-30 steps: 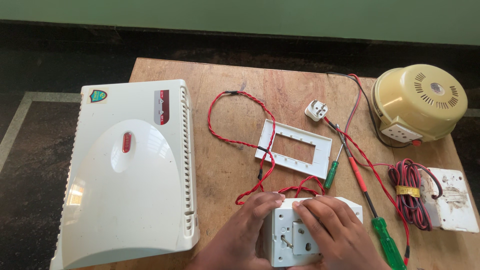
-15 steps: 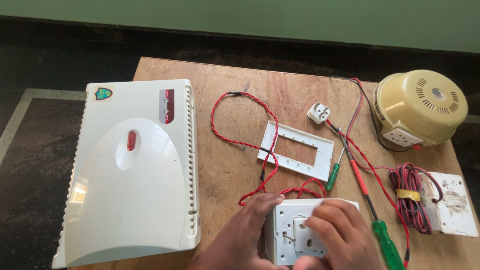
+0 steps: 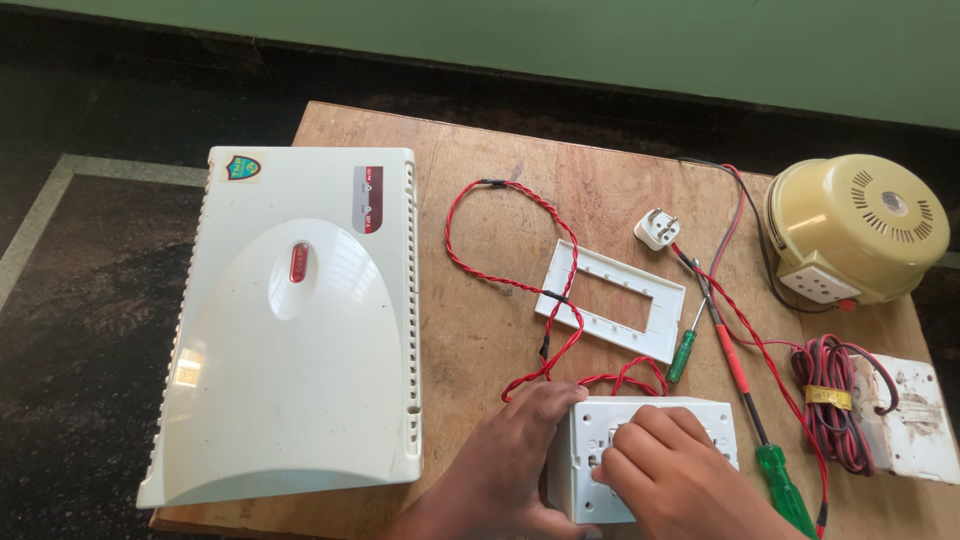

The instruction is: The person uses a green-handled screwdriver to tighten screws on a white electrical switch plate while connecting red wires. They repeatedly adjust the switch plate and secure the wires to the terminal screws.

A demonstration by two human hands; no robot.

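Left hand (image 3: 500, 465) cupped against the near-left side of a white switch box (image 3: 640, 455), fingers curled round its edge, steadying it on the bench (image 3: 500, 200). Right hand (image 3: 680, 480) lies on top of the box face, fingertips pressed together on the small parts there; whether they pinch anything I cannot tell. Box sits at the near edge of the bench, under both hands. Twisted red wire (image 3: 500, 260) runs out from the far side of the box, just beyond the left fingers, and loops away. Past the right hand lies a white cover frame (image 3: 610, 300), apart from the box, so the box looks open and not yet closed up. Right of the right hand: a small green screwdriver (image 3: 682, 352), a red tester screwdriver (image 3: 735, 360), a green-handled screwdriver (image 3: 785, 490), all lying untouched. Further right a coiled red-black wire bundle (image 3: 835, 400) and a white plate (image 3: 915, 420). Far right a yellow round housing (image 3: 855, 230), a white plug (image 3: 657, 228) near it. Left of the left hand a big white casing (image 3: 290, 330).
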